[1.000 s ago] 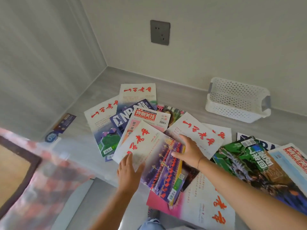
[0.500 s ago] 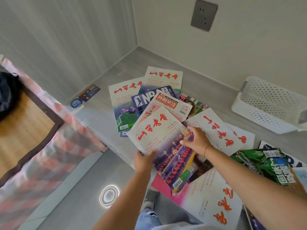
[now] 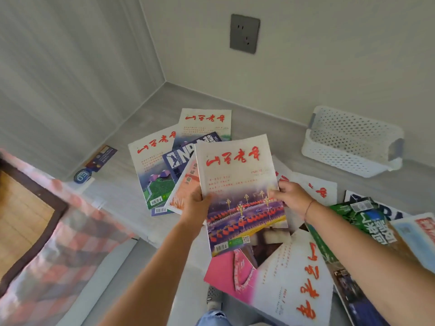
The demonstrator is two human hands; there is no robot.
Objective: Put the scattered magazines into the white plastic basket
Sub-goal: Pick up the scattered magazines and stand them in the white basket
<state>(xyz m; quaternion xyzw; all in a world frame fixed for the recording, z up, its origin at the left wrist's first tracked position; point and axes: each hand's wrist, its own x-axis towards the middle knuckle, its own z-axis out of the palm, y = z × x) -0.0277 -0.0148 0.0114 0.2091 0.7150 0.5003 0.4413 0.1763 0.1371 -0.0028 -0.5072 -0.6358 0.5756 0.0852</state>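
So, going left to right: a checked blanket (image 3: 54, 250) is seen at the left edge, then the pile of magazines (image 3: 155, 170) spread over the grey floor (image 3: 131, 128), none of it touched yet. The change is in the middle. The top magazine (image 3: 237, 184), flat on the pile a second ago, is now lifted clear and tilted up. It is gripped on its left edge by the left hand (image 3: 196, 205) and pinched on its right edge by the right hand (image 3: 290, 198). More magazines are left lying below and to the right. The white basket (image 3: 348, 158) is parked well off to the right by the wall, and looks empty. So the first pickup looks done, and a carry over to the right is probably next.
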